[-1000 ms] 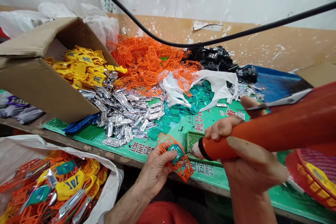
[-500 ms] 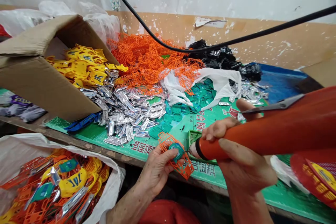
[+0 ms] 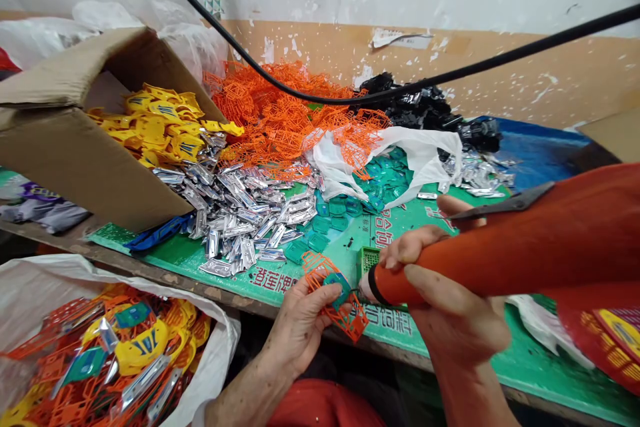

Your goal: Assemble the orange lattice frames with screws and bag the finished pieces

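Note:
My left hand [image 3: 301,328] grips an orange plastic lattice frame [image 3: 349,320] with a teal plastic piece [image 3: 339,289] fitted in it. My right hand [image 3: 453,321] is wrapped around the thick orange handle of a soldering iron [image 3: 500,262]. The iron's thin tip reaches the teal piece, though the contact point is partly hidden. A metal scissor blade [image 3: 503,205] sticks out past my right fingers. A small green perforated tray [image 3: 367,260] sits just behind the iron's tip, mostly hidden by my right hand.
A green printed mat [image 3: 380,237] holds heaps of silver metal parts [image 3: 245,220], orange lattices [image 3: 285,113], teal pieces [image 3: 385,180] and black parts [image 3: 425,107]. A cardboard box [image 3: 80,147] holds yellow pieces. A white sack [image 3: 215,340] of assembled pieces stands lower left. A black cable [image 3: 400,97] crosses overhead.
The whole view has shifted slightly, and the red and yellow object at lower right has slid further out of frame. My hands, the lattice frame and the iron stay in nearly the same hold.

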{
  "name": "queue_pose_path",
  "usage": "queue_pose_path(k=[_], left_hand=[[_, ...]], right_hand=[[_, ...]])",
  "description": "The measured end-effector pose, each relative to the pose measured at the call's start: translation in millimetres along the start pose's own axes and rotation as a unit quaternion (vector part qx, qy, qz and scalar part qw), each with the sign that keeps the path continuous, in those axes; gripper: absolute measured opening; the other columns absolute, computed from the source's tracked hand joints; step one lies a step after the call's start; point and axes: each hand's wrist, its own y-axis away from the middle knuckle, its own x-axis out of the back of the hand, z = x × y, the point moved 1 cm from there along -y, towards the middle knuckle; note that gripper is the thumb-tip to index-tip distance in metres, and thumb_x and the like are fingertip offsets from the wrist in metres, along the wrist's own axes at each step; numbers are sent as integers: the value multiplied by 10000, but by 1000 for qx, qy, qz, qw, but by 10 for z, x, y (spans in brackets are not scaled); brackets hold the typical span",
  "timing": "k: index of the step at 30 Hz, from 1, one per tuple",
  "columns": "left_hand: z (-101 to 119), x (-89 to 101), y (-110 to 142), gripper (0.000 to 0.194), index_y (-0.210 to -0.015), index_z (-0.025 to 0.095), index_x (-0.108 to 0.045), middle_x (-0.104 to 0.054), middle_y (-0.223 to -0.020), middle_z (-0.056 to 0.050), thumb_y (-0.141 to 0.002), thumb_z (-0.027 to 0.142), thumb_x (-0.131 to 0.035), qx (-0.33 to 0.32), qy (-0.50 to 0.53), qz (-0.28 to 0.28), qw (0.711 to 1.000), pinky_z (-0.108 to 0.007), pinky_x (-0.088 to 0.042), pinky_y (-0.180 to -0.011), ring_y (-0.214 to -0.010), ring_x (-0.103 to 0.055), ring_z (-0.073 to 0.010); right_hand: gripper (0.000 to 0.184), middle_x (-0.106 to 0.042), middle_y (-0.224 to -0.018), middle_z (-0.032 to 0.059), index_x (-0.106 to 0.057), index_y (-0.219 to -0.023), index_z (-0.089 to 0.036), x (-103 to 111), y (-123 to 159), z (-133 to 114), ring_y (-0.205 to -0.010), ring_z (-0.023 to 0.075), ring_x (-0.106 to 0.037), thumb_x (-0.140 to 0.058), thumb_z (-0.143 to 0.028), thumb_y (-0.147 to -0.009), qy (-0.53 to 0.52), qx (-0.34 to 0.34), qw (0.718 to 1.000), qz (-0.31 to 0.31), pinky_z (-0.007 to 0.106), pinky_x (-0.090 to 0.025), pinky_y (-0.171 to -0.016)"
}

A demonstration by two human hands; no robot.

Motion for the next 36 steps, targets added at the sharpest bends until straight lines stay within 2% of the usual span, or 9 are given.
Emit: queue_pose_path(k=[4, 13, 18, 20, 22, 25, 28, 31, 36], left_hand=[[0, 1, -3, 456, -951, 149, -695, -721, -857, -31, -531, 200, -865, -1, -2, 12, 1000, -274, -558, -630, -693, -638, -140], [-4, -2, -9, 419, -857, 140, -690, -695, -757, -2, -490, 210, -881, 0, 0, 29, 1000, -268, -553, -599, -629, -617, -124], [54, -21, 4, 385, -912, 143, -690, -712, -851, -24, -567, 197, -853, 2, -6, -10, 1000, -281, -566, -657, -701, -644, -141], [98, -26, 14, 376, -942, 147, -686, -720, -910, -38, -600, 187, -838, -5, -7, -23, 1000, -289, -569, -691, -755, -659, -154], [139, -24, 23, 371, -937, 149, -683, -722, -932, -43, -602, 178, -839, -10, -5, -12, 1000, -297, -573, -709, -785, -667, -164], [174, -21, 28, 392, -959, 154, -671, -724, -925, -46, -611, 209, -842, -8, -11, -9, 1000, -327, -579, -701, -775, -681, -186], [177, -20, 23, 417, -982, 154, -656, -723, -881, -44, -623, 259, -841, -2, -24, -21, 999, -360, -580, -683, -712, -682, -192], [161, -18, 16, 423, -980, 151, -648, -718, -870, -46, -624, 267, -844, 4, -28, -26, 999, -376, -579, -691, -702, -680, -193], [126, -13, 14, 423, -965, 160, -651, -720, -876, -40, -610, 269, -855, 13, -23, -20, 999, -344, -573, -670, -685, -680, -181]], right_hand=[[415, -595, -663, -56, -572, -1044, -276, -9, 0, 13, -601, 138, -561, -670, -131, -667, 7, 2, 1000, 2, 324, -506, -614], [440, -597, -662, -52, -560, -1077, -257, 10, 22, 86, -570, 142, -570, -663, -144, -665, 4, 9, 1000, -6, 339, -503, -601], [445, -605, -653, -57, -572, -1066, -271, 8, -44, 12, -566, 140, -561, -643, -119, -654, -26, 13, 999, -23, 334, -497, -595], [423, -605, -637, -54, -592, -1024, -255, 30, -141, -15, -558, 145, -558, -638, -108, -630, -29, 40, 999, 10, 338, -494, -589], [390, -610, -614, -48, -612, -967, -227, 81, -263, -3, -552, 149, -556, -655, -91, -604, -4, 81, 994, 69, 335, -487, -585], [312, -612, -593, -44, -620, -870, -194, 186, -431, 117, -512, 144, -556, -703, -84, -590, 30, 108, 987, 116, 320, -473, -548], [229, -613, -589, -42, -608, -774, -171, 277, -511, 297, -485, 138, -554, -723, -102, -589, 43, 100, 988, 113, 310, -461, -523], [219, -616, -606, -42, -617, -760, -165, 329, -516, 450, -515, 135, -561, -732, -120, -579, 55, 93, 987, 121, 306, -465, -538], [117, -612, -603, -21, -611, -622, -156, 354, -521, 581, -534, 134, -563, -723, -165, -594, 92, 90, 983, 134, 325, -490, -561]])
